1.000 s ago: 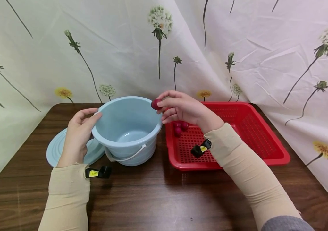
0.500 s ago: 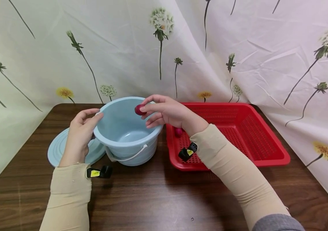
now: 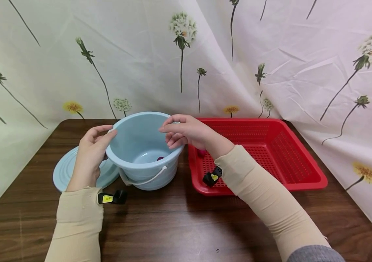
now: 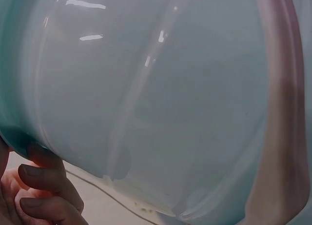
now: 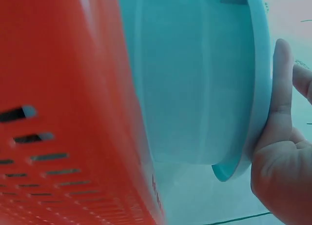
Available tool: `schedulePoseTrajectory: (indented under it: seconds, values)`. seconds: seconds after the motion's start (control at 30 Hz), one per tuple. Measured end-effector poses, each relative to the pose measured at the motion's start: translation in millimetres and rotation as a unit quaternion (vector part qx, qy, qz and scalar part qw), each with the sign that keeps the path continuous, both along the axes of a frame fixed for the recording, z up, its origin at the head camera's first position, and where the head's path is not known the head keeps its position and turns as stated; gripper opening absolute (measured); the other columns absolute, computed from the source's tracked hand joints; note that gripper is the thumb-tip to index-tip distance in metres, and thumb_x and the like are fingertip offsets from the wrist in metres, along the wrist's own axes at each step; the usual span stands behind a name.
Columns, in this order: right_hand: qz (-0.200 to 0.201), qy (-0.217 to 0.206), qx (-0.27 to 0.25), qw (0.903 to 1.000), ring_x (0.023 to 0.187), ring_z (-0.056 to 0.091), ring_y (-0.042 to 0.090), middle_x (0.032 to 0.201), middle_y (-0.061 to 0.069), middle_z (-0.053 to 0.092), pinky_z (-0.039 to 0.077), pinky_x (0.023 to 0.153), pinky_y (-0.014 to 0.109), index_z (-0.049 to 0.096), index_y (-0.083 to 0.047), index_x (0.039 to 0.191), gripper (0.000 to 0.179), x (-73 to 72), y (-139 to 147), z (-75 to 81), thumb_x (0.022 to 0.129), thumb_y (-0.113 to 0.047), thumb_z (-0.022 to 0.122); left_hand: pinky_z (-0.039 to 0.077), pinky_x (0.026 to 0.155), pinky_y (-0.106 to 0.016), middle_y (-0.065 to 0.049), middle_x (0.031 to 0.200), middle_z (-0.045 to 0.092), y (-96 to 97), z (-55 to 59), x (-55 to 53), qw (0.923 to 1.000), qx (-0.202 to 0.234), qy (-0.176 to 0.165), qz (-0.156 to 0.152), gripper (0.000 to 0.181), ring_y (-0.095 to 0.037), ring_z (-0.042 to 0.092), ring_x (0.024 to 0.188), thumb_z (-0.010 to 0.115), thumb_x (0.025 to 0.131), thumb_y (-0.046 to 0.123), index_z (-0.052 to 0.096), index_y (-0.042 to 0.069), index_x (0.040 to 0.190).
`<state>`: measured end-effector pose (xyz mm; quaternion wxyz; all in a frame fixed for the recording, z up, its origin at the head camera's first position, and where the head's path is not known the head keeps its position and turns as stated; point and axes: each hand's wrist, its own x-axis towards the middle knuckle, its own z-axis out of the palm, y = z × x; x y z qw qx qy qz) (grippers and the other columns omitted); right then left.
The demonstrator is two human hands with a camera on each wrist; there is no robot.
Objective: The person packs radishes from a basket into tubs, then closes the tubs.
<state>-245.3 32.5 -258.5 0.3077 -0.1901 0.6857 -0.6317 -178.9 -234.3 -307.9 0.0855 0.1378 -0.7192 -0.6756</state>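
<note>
A light blue bucket (image 3: pixel 151 178) stands upright on the table. My left hand (image 3: pixel 89 151) holds its left rim, thumb by the inner side and fingers outside; in the left wrist view those curled fingers (image 4: pixel 48 186) lie under the rim. Over the bucket's right rim hangs my right hand (image 3: pixel 192 133), fingers loosely extended and holding nothing. The right wrist view has its thumb (image 5: pixel 282 78) straight beside the rim. On the bucket's floor a small dark red round thing (image 3: pixel 160 158) shows partly above the near rim. A similar pinkish-red one (image 3: pixel 201 153) lies in the red basket, partly behind my right wrist.
The red perforated plastic basket (image 3: pixel 316 185) stands right of the bucket. A blue lid (image 3: pixel 63 169) lies flat at the left, partly behind my left hand. The bucket's white handle (image 3: pixel 150 177) hangs at its front. A flower-printed cloth (image 3: pixel 146 72) hangs behind the table.
My right hand has moved left from the bucket's right rim over its opening and let go of the small red round thing, now inside the bucket. My left hand stays on the rim.
</note>
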Motion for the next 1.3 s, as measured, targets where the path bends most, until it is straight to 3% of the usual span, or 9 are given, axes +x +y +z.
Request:
schedulePoseTrajectory:
  seconds: [0.3,0.47,0.73,0.93,1.13,1.3]
  values:
    - [0.022,0.005,-0.031,0.9993,0.062,0.065,0.018,0.084,0.010,0.064,0.060,0.067,0.031,0.060,-0.007,0.110,0.015,2.2,9.5,1.4,0.098,-0.014,0.057,0.051,0.057,-0.017,0.016,0.083,0.069,2.4,0.1,-0.3,0.9999,0.001,0.004,0.010,0.023,-0.001,0.065,0.069,0.068,0.094,0.034,0.058,0.028,0.114]
    - [-0.021,-0.005,-0.032,0.9993,0.059,0.064,0.018,0.080,0.007,0.063,0.060,0.065,0.032,0.061,-0.009,0.105,0.010,-5.4,22.7,-0.1,0.098,-0.015,0.059,0.052,0.057,-0.017,0.016,0.083,0.069,2.1,-0.3,0.4,0.9999,0.003,0.003,0.009,0.023,-0.001,0.065,0.070,0.068,0.094,0.034,0.058,0.028,0.114]
    - [-0.086,-0.002,0.015,0.9962,0.064,0.066,0.018,0.081,0.008,0.066,0.061,0.071,0.035,0.059,0.000,0.116,0.026,-28.6,52.0,-10.0,0.097,-0.017,0.062,0.052,0.058,-0.018,0.016,0.084,0.067,1.4,0.3,0.4,0.9997,-0.023,-0.001,0.008,0.021,-0.002,0.064,0.070,0.065,0.096,0.031,0.057,0.029,0.115]
    - [-0.088,0.017,0.077,0.9930,0.078,0.071,0.021,0.095,0.012,0.070,0.060,0.082,0.039,0.058,0.003,0.124,0.034,-46.7,73.1,-27.0,0.099,-0.020,0.060,0.052,0.060,-0.018,0.015,0.087,0.066,1.9,-0.6,-1.0,0.9991,-0.041,-0.008,0.008,0.021,-0.002,0.063,0.072,0.063,0.096,0.032,0.057,0.030,0.116]
    - [-0.102,0.017,0.113,0.9882,0.083,0.072,0.021,0.117,0.026,0.066,0.059,0.083,0.038,0.058,0.001,0.127,0.034,-60.8,86.7,-42.9,0.101,-0.022,0.057,0.053,0.060,-0.018,0.014,0.086,0.066,1.9,-0.1,-1.4,0.9993,-0.037,-0.006,0.009,0.021,-0.003,0.064,0.072,0.063,0.096,0.030,0.057,0.029,0.116]
    - [-0.112,0.008,0.121,0.9863,0.078,0.072,0.020,0.109,0.022,0.070,0.060,0.081,0.037,0.056,0.005,0.129,0.038,-68.4,92.6,-52.5,0.102,-0.021,0.055,0.053,0.059,-0.018,0.013,0.085,0.067,2.0,0.5,-1.3,0.9997,-0.021,-0.001,0.008,0.020,-0.003,0.064,0.070,0.064,0.096,0.029,0.057,0.028,0.115]
